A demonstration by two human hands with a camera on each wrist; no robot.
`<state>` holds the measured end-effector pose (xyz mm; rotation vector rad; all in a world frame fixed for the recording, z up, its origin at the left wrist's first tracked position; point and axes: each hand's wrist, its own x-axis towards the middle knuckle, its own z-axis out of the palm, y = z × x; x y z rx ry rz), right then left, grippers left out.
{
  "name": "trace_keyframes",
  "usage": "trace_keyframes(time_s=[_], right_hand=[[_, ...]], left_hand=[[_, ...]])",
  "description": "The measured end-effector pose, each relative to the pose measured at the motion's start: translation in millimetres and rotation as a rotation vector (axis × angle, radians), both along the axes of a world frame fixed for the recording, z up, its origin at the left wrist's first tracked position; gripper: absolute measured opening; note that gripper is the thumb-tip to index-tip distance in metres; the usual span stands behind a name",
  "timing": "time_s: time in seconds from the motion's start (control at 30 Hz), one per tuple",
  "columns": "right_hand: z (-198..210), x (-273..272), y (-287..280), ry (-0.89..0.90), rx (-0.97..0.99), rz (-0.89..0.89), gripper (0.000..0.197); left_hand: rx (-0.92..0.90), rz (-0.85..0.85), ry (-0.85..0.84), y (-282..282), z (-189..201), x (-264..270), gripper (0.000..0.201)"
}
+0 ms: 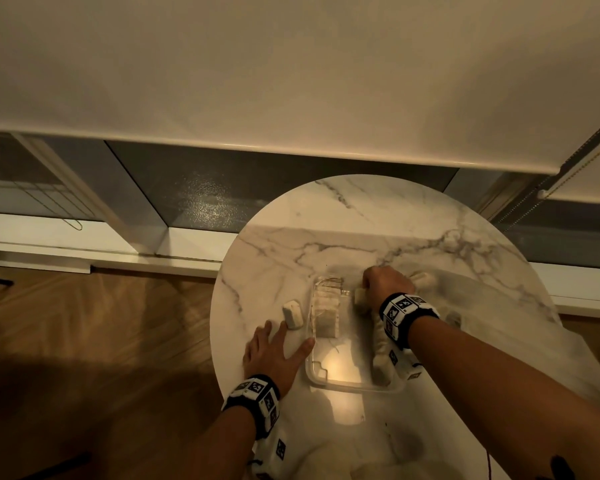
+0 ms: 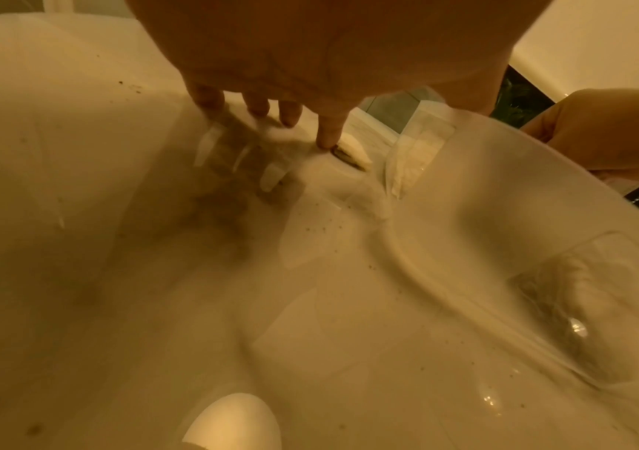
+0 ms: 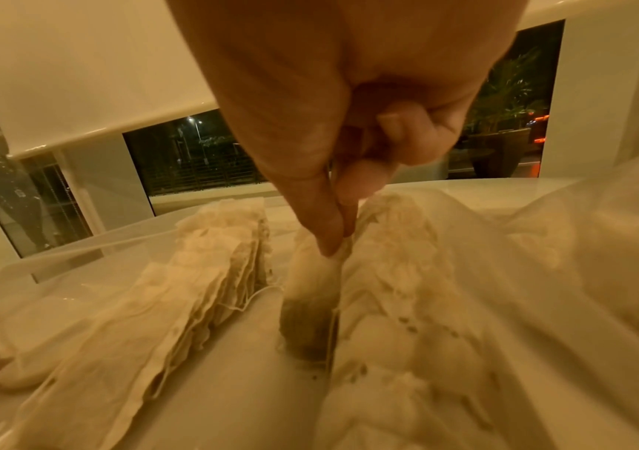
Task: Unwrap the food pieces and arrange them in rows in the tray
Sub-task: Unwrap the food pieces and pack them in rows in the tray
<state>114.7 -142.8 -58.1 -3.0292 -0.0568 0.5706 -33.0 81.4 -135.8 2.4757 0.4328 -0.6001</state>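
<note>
A clear plastic tray [image 1: 354,388] lies on the round marble table [image 1: 343,220]. Inside it stand two rows of pale, flat food pieces, a left row [image 1: 326,310] [image 3: 194,289] and a right row [image 1: 381,344] [image 3: 399,289]. My right hand [image 1: 368,289] [image 3: 339,234] is at the far end of the tray. Its thumb and forefinger pinch the top of one piece [image 3: 310,301], which stands upright against the right row. My left hand [image 1: 291,341] [image 2: 291,112] lies flat on the table, thumb against the tray's left rim. A loose piece [image 1: 293,313] [image 2: 351,152] lies by its forefinger.
More pale pieces [image 1: 423,278] sit on the table beyond my right hand. Crumpled clear wrapping [image 3: 599,243] lies right of the tray. The table edge curves close on the left, with wooden floor [image 1: 84,323] below. A window and a roller blind [image 1: 291,81] stand behind.
</note>
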Motion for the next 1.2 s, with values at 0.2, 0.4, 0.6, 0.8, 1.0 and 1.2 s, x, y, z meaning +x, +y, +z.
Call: trace_keyframes(time_s=[0.2,0.4,0.6,0.8,1.0,1.2], right_hand=[[3,3,-3,-0.003,0.056,-0.059,0.020],[11,-7,-10,-0.075,0.250,-0.241,0.021],[0,-26,2,0.115,0.343,-0.161,0.017],[-22,-38,13,0.239,0.180,-0.143,0.058],[-34,-41,15,0.301,0.283,-0.251,0.076],[-26,-44,12,0.261,0.330,-0.240,0.054]], left_hand=[[0.003,-0.003,0.013,0,1,0,0.099],[0.007,0.001,0.017,0,3,1,0.097],[0.049,-0.018,-0.002,7,7,11,0.072],[0.165,-0.062,-0.079,11,24,49,0.047],[0.232,-0.214,-0.081,10,15,72,0.047],[0.162,-0.178,-0.053,6,4,82,0.045]])
